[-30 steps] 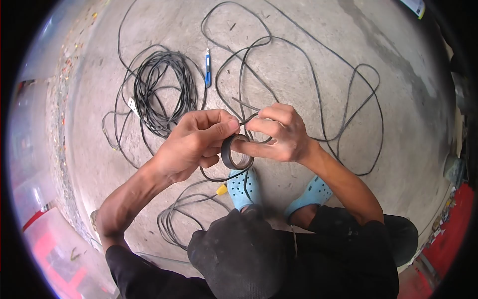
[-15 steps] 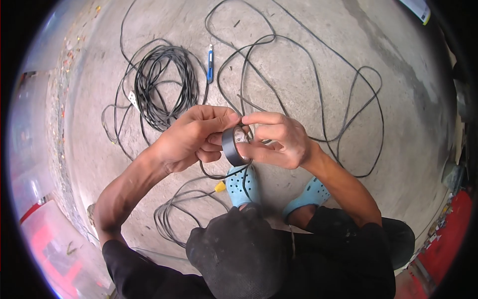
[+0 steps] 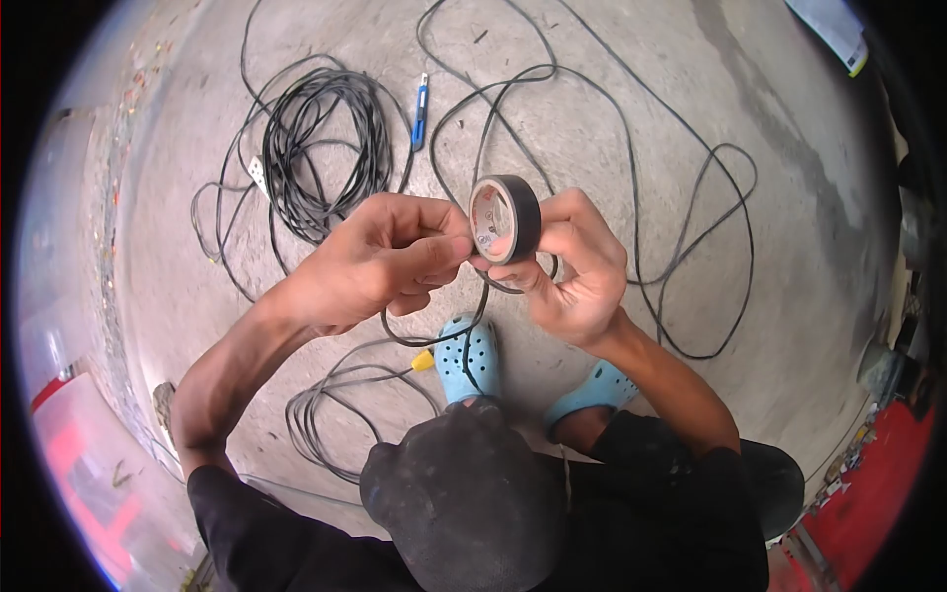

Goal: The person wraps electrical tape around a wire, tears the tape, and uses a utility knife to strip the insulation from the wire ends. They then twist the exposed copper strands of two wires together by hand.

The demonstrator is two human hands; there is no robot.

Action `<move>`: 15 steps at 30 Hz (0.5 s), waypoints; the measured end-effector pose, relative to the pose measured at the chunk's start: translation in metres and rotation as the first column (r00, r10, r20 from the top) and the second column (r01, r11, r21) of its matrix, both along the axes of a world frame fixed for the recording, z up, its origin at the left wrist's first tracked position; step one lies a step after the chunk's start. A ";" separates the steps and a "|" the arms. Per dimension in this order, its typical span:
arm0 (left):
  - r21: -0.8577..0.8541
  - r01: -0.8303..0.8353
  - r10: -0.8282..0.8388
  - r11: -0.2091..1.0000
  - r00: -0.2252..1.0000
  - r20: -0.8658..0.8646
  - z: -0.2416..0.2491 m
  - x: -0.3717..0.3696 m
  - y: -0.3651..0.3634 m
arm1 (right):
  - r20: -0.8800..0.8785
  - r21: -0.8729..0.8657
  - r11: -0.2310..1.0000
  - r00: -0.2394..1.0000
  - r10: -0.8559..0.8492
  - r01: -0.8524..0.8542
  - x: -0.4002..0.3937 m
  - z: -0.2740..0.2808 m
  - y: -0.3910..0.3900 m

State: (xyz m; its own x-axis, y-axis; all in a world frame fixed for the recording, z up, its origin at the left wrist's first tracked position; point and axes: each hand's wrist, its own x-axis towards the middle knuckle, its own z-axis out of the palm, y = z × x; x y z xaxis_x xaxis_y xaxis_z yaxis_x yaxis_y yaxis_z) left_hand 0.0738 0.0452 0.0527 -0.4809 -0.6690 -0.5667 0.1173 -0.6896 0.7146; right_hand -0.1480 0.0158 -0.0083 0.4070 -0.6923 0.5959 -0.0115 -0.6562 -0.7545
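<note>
Black and ring-shaped, a tape roll with a pale printed core (image 3: 529, 222) is between our two hands, above the grey concrete floor (image 3: 789, 247). Our right hand (image 3: 577, 266) grips it from the side. Our left hand (image 3: 390, 261) pinches a thin black cable (image 3: 426, 344), thumb closed against forefinger, right beside the roll; the cable loops below. Beyond lie a coiled bundle of black cable (image 3: 373, 163) and, near it, a slim blue utility knife (image 3: 420, 118).
</note>
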 end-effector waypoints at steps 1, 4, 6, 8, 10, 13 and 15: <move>-0.018 0.004 -0.003 1.000 0.999 0.043 0.000 0.000 0.000 | -0.002 0.037 0.999 1.000 -0.001 0.001 0.001 0.000 -0.002; -0.044 0.015 -0.009 0.999 0.990 0.137 0.002 -0.003 0.001 | -0.068 0.064 0.998 0.997 0.034 -0.029 0.003 0.004 -0.005; -0.027 0.015 -0.011 1.000 0.989 0.150 0.004 -0.005 0.001 | -0.129 0.003 0.999 0.991 0.037 -0.037 0.001 0.004 -0.008; -0.078 0.065 -0.048 0.995 0.978 0.204 0.004 -0.005 0.000 | -0.174 -0.096 0.994 0.984 0.040 -0.057 0.000 0.004 -0.013; -0.121 0.106 -0.076 0.987 0.970 0.232 0.005 -0.005 -0.001 | -0.199 -0.053 0.998 0.980 0.027 -0.038 -0.001 0.007 -0.010; -0.188 0.141 -0.096 0.972 0.968 0.230 0.010 -0.004 -0.002 | -0.095 0.139 0.990 0.995 0.032 -0.018 0.003 0.014 -0.003; -0.246 0.146 -0.089 0.958 0.970 0.226 0.013 -0.005 -0.001 | 0.002 0.266 0.964 1.000 0.020 -0.020 0.005 0.017 -0.001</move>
